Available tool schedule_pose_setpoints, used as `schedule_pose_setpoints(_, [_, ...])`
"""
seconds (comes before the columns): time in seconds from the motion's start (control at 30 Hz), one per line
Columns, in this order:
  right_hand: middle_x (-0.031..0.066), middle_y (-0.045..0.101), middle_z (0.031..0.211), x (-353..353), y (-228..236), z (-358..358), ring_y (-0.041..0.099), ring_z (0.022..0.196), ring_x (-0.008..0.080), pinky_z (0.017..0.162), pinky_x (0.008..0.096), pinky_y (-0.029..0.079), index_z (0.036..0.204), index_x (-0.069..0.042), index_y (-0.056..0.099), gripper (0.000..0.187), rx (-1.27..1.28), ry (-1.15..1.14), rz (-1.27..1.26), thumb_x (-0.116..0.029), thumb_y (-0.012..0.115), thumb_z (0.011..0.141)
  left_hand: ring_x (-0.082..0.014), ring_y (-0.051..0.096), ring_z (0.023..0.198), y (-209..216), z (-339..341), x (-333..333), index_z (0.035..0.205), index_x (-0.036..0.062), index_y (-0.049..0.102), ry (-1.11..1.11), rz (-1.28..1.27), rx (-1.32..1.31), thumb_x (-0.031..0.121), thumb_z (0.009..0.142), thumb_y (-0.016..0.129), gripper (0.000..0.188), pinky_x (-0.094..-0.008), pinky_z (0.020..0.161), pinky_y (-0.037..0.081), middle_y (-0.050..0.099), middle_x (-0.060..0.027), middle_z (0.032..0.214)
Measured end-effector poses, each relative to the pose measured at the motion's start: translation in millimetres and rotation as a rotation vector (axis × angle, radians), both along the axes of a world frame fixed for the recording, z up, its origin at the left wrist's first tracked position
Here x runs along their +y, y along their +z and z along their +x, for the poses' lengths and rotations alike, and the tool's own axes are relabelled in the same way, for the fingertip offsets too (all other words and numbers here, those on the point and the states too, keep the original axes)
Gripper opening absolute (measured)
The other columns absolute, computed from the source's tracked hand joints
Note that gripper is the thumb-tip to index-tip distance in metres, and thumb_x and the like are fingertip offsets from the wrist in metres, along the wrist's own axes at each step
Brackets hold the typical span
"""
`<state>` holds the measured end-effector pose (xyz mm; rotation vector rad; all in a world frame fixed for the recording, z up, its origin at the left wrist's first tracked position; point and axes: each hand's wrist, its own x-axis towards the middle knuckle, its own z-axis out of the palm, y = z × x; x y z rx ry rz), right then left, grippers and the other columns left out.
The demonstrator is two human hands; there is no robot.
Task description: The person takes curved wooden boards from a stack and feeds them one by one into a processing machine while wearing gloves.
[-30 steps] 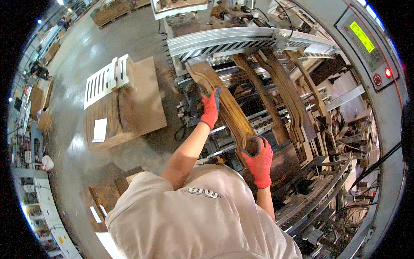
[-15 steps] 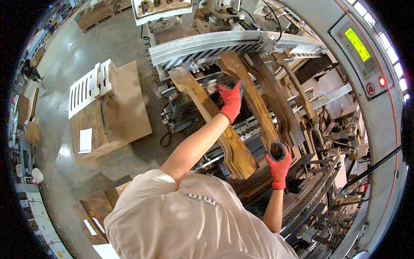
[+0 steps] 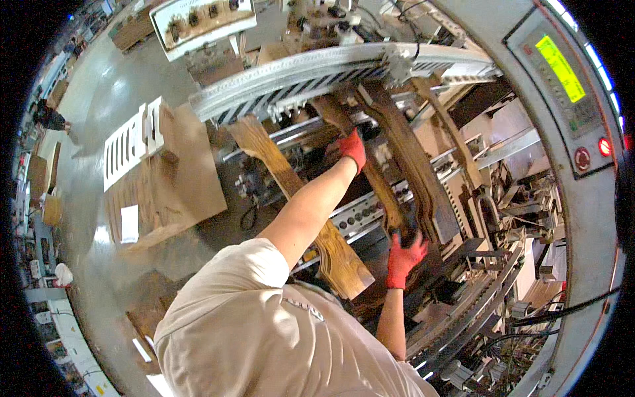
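Note:
A curved brown wooden piece (image 3: 379,188) lies slantwise across the machine bed, and both red-gloved hands are on it. My left hand (image 3: 352,149) is closed over its upper part, the fingertips partly hidden. At its near end, my right hand (image 3: 405,259) curls thumb and fingers around the wood. To the left rests a stack of similar shaped pieces (image 3: 345,264), which my left forearm crosses. Close on the right lies a darker stack of curved pieces (image 3: 413,165). A single slim curved piece (image 3: 453,132) is farther right.
A metal beam with striped edging (image 3: 291,83) spans the far side. A grey control panel (image 3: 562,79) with a lit red lamp stands at the right. On the left, a pallet-like wood stack (image 3: 192,178) carries a slotted white sheet (image 3: 126,155). Cables and rails fill the lower right.
The middle wooden piece has turned and shifted slightly left, its near end now lower-left. My right hand has moved left with it, and my left hand has closed over the wood.

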<state>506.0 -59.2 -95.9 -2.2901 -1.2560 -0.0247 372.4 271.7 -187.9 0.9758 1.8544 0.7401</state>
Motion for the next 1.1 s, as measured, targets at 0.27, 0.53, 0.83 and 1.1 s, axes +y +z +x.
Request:
schedule_pose_setpoints(0.27, [0.0171, 0.063, 0.111, 4, -11, -7, 0.060, 0.094, 0.0251, 0.083, 0.0346, 0.046, 0.116, 0.010, 0.055, 0.039, 0.572, -0.136, 0.137, -0.016, 0.062, 0.087, -0.0401, 0.025, 0.136, -59, -7, 51, 0.147, 0.0055, 0.012, -0.560, -0.161, 0.697, 0.052, 0.092, 0.040, 0.077, -0.0544, 0.110, 0.019, 0.019, -0.0218, 0.150])
schedule_pose_setpoints(0.53, [0.0120, 0.064, 0.105, 4, 0, -9, 0.060, 0.083, 0.0195, 0.074, 0.0328, 0.048, 0.112, 0.008, 0.057, 0.035, 1.061, -0.147, 0.365, -0.012, 0.064, 0.085, -0.0327, 0.039, 0.129, -84, 15, 64, 0.136, 0.0061, 0.034, -0.162, 0.216, 0.480, 0.045, 0.091, 0.049, 0.061, -0.0455, 0.104, 0.031, 0.041, -0.0146, 0.142])
schedule_pose_setpoints(0.83, [0.0105, 0.066, 0.101, 2, -15, -4, 0.062, 0.079, 0.0209, 0.069, 0.0329, 0.051, 0.106, 0.008, 0.059, 0.024, 0.968, -0.255, 0.329, -0.005, 0.060, 0.086, -0.0337, 0.031, 0.133, -76, 12, 56, 0.142, 0.0065, 0.026, 0.107, 0.391, -0.384, 0.031, 0.083, 0.059, 0.071, -0.0513, 0.105, 0.027, 0.028, -0.0138, 0.147])
schedule_pose_setpoints(1.1, [0.0106, 0.065, 0.101, 27, 9, -43, 0.061, 0.080, 0.0185, 0.070, 0.0311, 0.050, 0.107, 0.010, 0.059, 0.034, 0.982, 0.119, 0.370, -0.010, 0.066, 0.081, -0.0362, 0.035, 0.131, -135, -99, 136, 0.147, 0.0067, 0.010, 0.449, 0.522, 0.100, 0.047, 0.078, 0.067, 0.098, -0.0461, 0.107, 0.031, 0.028, -0.0195, 0.147])
